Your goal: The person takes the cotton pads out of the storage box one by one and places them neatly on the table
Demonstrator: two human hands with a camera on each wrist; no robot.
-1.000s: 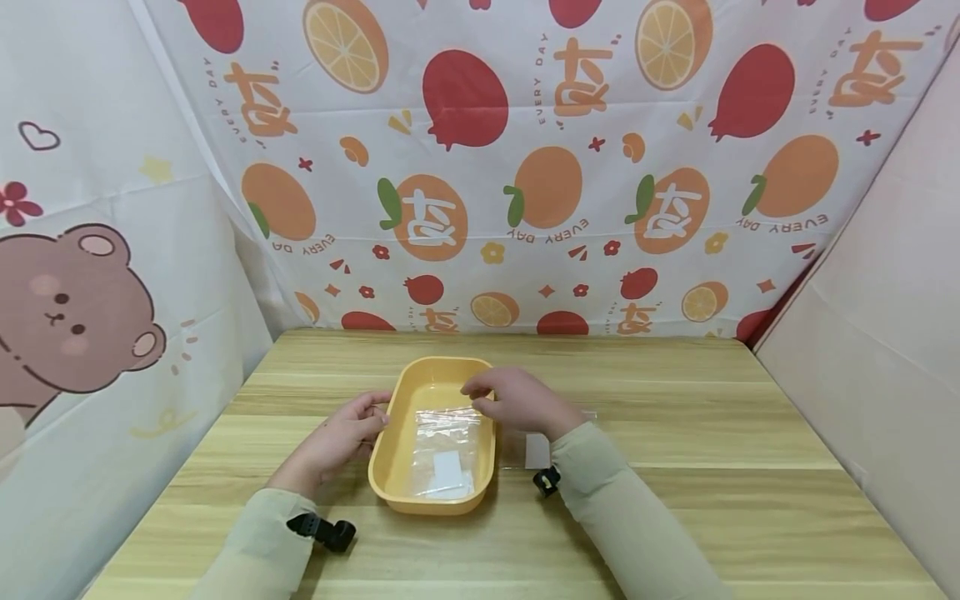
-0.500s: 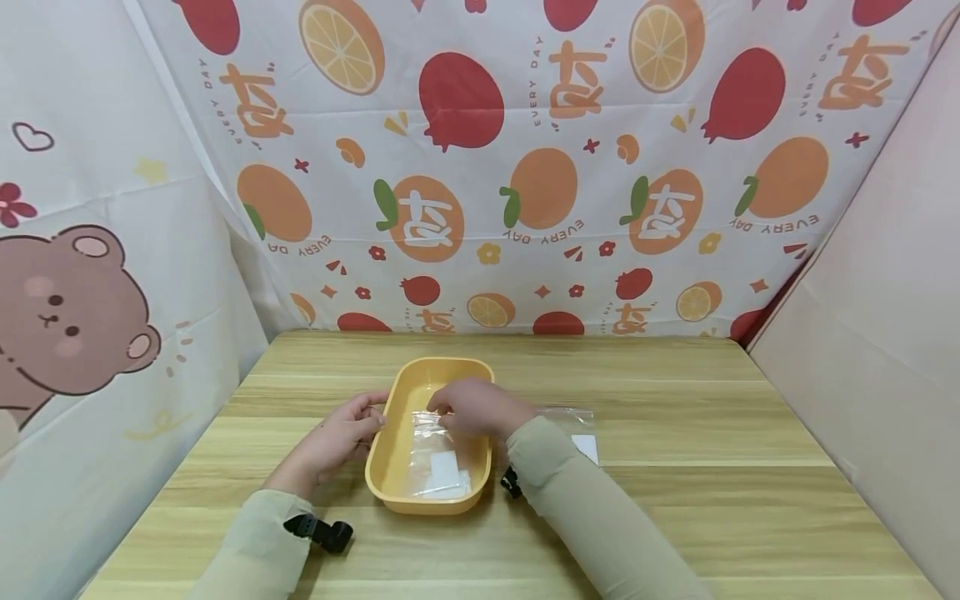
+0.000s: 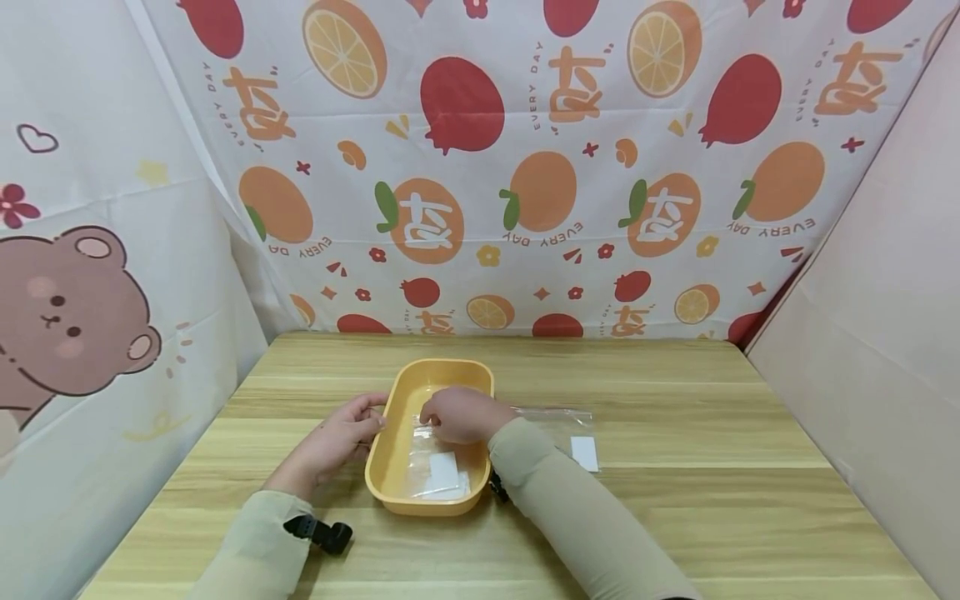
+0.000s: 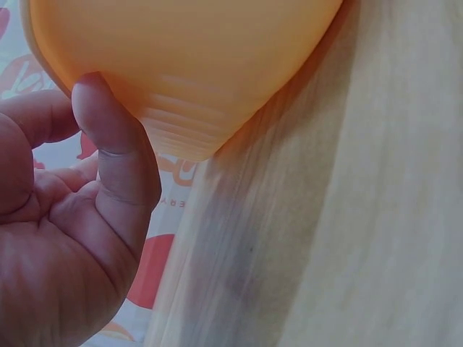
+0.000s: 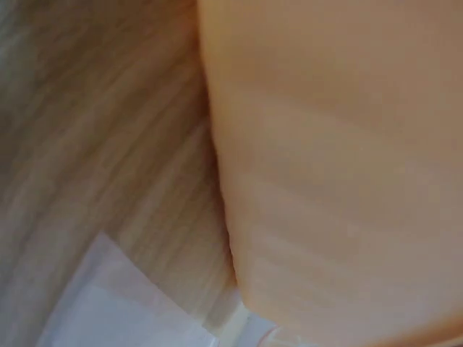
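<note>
In the head view a yellow plastic tray (image 3: pixel 378 475) stands on the table, with clear zip bags (image 3: pixel 420 475) holding white cards lying in it. My left hand (image 3: pixel 337 437) holds the tray's left rim; in the left wrist view its thumb (image 4: pixel 108 137) lies against the rim. Inside the tray, my right hand (image 3: pixel 463 414) pinches the top edge of a zip bag with bent fingers; the fingertips are partly hidden. Only the tray's outer wall (image 5: pixel 340 159) and part of a bag fill the right wrist view, without the hand.
Another clear zip bag (image 3: pixel 558 421) with a white card (image 3: pixel 584 453) lies on the wooden table (image 3: pixel 697 500), right of the tray and partly behind the right sleeve. Printed cloth (image 3: pixel 480 183) hangs behind the table, with more cloth at both sides.
My right hand has moved left and down from the tray's right rim to the top of the bags inside, uncovering more of the bag on the table. The left hand stays on the rim.
</note>
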